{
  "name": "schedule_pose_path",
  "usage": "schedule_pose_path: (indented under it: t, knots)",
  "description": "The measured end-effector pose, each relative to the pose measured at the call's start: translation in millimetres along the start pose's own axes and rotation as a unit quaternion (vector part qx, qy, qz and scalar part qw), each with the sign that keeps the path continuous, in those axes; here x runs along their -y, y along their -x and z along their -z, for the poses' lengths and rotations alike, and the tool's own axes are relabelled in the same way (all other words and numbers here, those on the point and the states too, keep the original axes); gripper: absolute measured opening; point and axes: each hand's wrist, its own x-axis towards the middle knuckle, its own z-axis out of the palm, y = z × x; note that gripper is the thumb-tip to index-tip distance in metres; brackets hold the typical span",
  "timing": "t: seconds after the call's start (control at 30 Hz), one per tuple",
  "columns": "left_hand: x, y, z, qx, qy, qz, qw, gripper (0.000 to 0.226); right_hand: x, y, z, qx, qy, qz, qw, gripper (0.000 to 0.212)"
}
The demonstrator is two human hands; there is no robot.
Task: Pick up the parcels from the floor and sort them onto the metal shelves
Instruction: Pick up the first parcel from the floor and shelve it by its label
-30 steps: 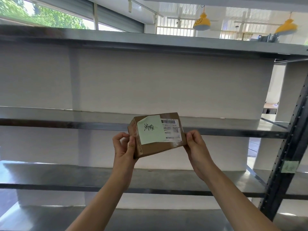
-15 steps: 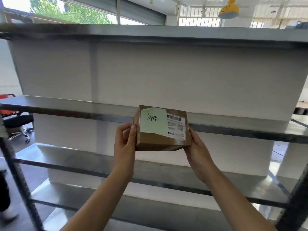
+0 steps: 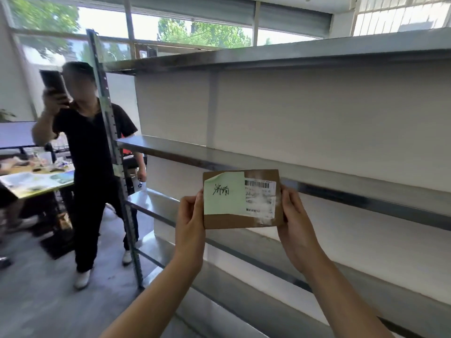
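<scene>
Grip: L hand (image 3: pixel 191 217) + R hand (image 3: pixel 294 215) on flat rect. cardboard parcel (image 3: pixel 242 198)

A storeroom or workshop. Long metal shelves (image 3: pixel 317 51) fill the right; a cluttered table (image 3: pixel 46 190) stands by big windows (image 3: pixel 105 20).

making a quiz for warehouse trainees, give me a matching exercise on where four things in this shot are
Things:
1 brown cardboard parcel
2 pale green paper note
3 white barcode label
4 dark rectangular phone

Places:
A raised by the bystander in black
B on the parcel's left half
C between the left hand and right hand
D on the parcel's right half

Pairs: 1-C, 2-B, 3-D, 4-A
</scene>
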Motion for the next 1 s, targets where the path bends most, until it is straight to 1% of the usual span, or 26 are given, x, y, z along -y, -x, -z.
schedule_pose_path:
  t: [0.1, 0.17, 0.3, 0.47, 0.53, 0.73, 0.87, 1.0]
  knots:
    - [-2.3, 5.0, 21.7, -0.035, -0.013, -0.01, 0.999, 0.026, -11.4, 5.1, -16.6, 0.03, -0.003, -0.005, 1.0, 0.049]
    - [-2.4, 9.3, 34.9, -0.056, -0.013, -0.013, 0.998, 0.024, -21.2, 9.8, -26.3, 0.058, 0.01, -0.017, 0.998, 0.052]
    - [0.7, 19.7, 56.8, -0.074, 0.007, 0.009, 0.997, 0.017, -38.7, 17.8, -41.6, 0.105, 0.048, -0.047, 0.992, 0.045]
    - [4.0, 26.9, 80.8, -0.092, 0.002, -0.002, 0.996, 0.02, -50.6, 22.0, -61.5, 0.12, 0.061, -0.072, 0.988, 0.043]
    - [1.8, 23.9, 94.7, -0.112, 0.004, -0.004, 0.994, 0.02, -56.6, 19.0, -77.3, 0.131, 0.059, -0.08, 0.986, 0.042]
    - [-6.3, 3.7, 160.7, -0.156, 0.028, -0.01, 0.987, 0.02, -80.1, 2.7, -152.9, 0.165, 0.065, -0.091, 0.98, 0.042]
    - [-9.2, -21.7, 220.7, -0.176, 0.049, -0.027, 0.983, 0.022, -100.5, -5.5, -219.2, 0.202, 0.049, -0.105, 0.973, 0.043]
    - [-10.5, -46.1, 282.9, -0.207, 0.054, -0.027, 0.976, 0.022, -126.7, -11.6, -282.2, 0.238, 0.037, -0.112, 0.964, 0.042]
